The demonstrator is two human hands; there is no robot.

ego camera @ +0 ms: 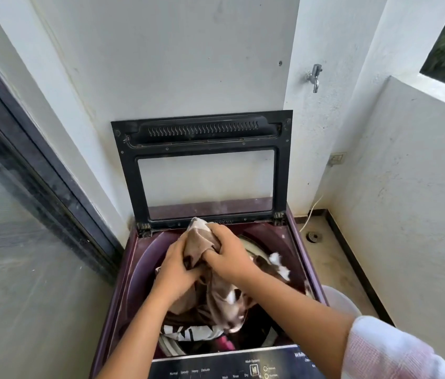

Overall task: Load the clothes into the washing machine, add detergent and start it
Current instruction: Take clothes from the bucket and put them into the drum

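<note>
**Top-loading washing machine (134, 269) seen from above, in a corner of white plastered walls.** The body is glossy maroon plastic. The lid (130, 173), a black rectangular frame round a clear pane, stands upright against the wall, with a row of wavy slots along its top bar.

The control panel (210, 367) at the near edge is dark and glossy with small white print. One row reads "Normal", "Speedy", "Heavy", "Delicate", and a lower row reads "Wash", "Rinse", "Dry". "Wash Options" sits above a small square display. At the right is "White", with the rest cut off by the forearm; other print is too small to read.

The left hand (180, 269) and right hand (229, 258) are side by side above the round drum opening. The fingers of both are curled tight into a beige cloth (202, 236), soft and crumpled, with dark brown patches. Its top corner sticks up past the knuckles and its lower part hangs into the drum.

Beneath it the clothes (188, 318) lie in the drum:
- brown fabric
- a white garment (196, 330) with bold black lettering, unreadable in its folds
- a pink piece (225, 344)

The right arm wears a pale, waffle-textured sleeve (393, 351).

On the wall are a metal tap (314, 77) and a white socket (337, 159). A white cable (311, 212) runs down to the floor near a round drain (313, 237). A dark-framed glass door (11, 214) stands at the left.
</note>
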